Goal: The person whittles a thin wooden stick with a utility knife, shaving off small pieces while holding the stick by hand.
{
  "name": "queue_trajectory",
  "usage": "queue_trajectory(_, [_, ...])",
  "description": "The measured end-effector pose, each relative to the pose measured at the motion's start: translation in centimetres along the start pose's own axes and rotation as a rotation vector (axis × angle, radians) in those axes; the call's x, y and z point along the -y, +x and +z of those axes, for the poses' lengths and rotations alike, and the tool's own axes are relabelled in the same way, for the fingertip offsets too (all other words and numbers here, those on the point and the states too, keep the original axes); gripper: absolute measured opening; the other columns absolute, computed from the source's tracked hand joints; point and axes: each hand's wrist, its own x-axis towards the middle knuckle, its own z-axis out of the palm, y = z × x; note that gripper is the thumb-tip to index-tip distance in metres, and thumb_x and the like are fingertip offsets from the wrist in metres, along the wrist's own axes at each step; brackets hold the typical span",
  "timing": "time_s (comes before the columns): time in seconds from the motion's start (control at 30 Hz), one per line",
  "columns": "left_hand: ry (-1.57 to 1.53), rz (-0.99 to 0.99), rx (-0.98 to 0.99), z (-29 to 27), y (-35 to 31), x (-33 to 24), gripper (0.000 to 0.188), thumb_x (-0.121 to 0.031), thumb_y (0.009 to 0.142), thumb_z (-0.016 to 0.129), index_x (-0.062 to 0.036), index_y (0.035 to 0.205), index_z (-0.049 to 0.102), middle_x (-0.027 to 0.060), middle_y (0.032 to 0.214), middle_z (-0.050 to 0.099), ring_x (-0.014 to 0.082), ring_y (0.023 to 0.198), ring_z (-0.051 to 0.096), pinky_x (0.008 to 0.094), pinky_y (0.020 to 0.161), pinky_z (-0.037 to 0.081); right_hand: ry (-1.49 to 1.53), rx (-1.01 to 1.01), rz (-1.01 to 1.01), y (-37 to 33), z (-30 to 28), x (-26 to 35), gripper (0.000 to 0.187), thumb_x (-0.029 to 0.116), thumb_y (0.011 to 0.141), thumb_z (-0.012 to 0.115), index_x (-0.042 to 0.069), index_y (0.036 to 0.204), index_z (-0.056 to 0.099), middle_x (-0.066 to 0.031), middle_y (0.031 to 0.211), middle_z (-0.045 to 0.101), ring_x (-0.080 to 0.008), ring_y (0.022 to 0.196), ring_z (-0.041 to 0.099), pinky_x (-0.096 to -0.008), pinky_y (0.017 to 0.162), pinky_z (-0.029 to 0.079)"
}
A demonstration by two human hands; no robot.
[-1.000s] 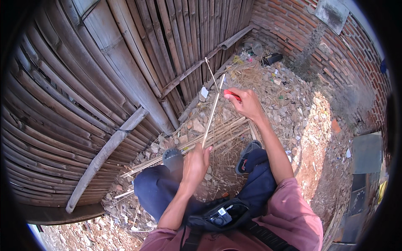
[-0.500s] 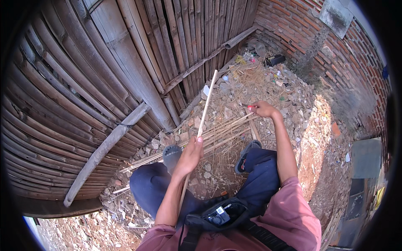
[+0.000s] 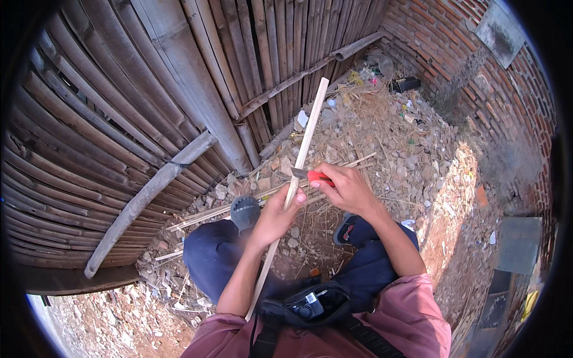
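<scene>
A long pale bamboo strip (image 3: 310,124) slants up from my lap, past my knees, toward the far side. My left hand (image 3: 277,213) is closed around it near its middle. In my right hand (image 3: 346,186) is a knife (image 3: 319,177) with a red handle, gripped in closed fingers. Its dark blade lies against the strip, just beyond my left hand. More thin bamboo strips (image 3: 206,216) lie in a loose bundle on the ground between and beyond my feet, partly hidden behind my hands.
A bamboo slat wall (image 3: 101,113) with a leaning pole (image 3: 149,200) rises on the left. On the right stands a brick wall (image 3: 436,51). Rubble and dry straw (image 3: 364,116) cover the ground, with a black box (image 3: 406,84) in the far corner. An open black pouch (image 3: 313,303) sits at my waist.
My right hand has moved from the bundle on the right to the strip, bringing the knife blade against it. The strip in my left hand has come up closer to me.
</scene>
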Motion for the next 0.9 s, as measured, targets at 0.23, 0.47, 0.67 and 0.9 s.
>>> queue_trajectory(0.23, [0.247,0.260,-0.181,0.6,0.7,1.0,0.032,-0.030,0.101,0.078,-0.0014,0.111,0.067,0.0034,0.078,0.065,0.0103,0.074,0.060,0.0321,0.070,0.052,-0.032,0.060,-0.058,-0.2,1.1,-0.3,0.020,0.028,0.100,0.070,0.011,0.110,0.067,-0.0141,0.091,0.076,-0.0376,0.080,0.075,-0.0470,0.067,0.058])
queue_trajectory(0.47, [0.326,0.149,-0.171,0.5,0.6,0.7,0.037,-0.031,0.102,0.077,0.0029,0.111,0.067,0.0102,0.087,0.073,0.0145,0.081,0.066,0.0362,0.076,0.055,-0.049,0.061,-0.069,-0.5,1.6,-0.1,0.020,0.025,0.098,0.071,0.010,0.109,0.067,-0.0145,0.090,0.076,-0.0370,0.078,0.075,-0.0470,0.066,0.058])
queue_trajectory(0.67, [0.154,0.142,-0.190,0.6,1.1,1.7,0.038,-0.031,0.104,0.075,-0.0012,0.123,0.061,-0.0001,0.082,0.063,0.0063,0.069,0.053,0.0281,0.060,0.042,-0.043,0.027,-0.060,-0.6,2.0,0.0,0.019,0.022,0.096,0.073,0.009,0.109,0.066,-0.0144,0.088,0.076,-0.0372,0.077,0.074,-0.0464,0.066,0.058])
queue_trajectory(0.9, [0.147,0.099,-0.157,0.6,1.1,1.4,0.041,-0.031,0.103,0.076,0.0022,0.123,0.062,0.0090,0.097,0.075,0.0122,0.089,0.064,0.0356,0.081,0.055,-0.007,0.009,-0.036,-0.7,2.0,0.3,0.018,0.019,0.095,0.073,0.008,0.108,0.066,-0.0154,0.089,0.075,-0.0383,0.078,0.074,-0.0466,0.066,0.058])
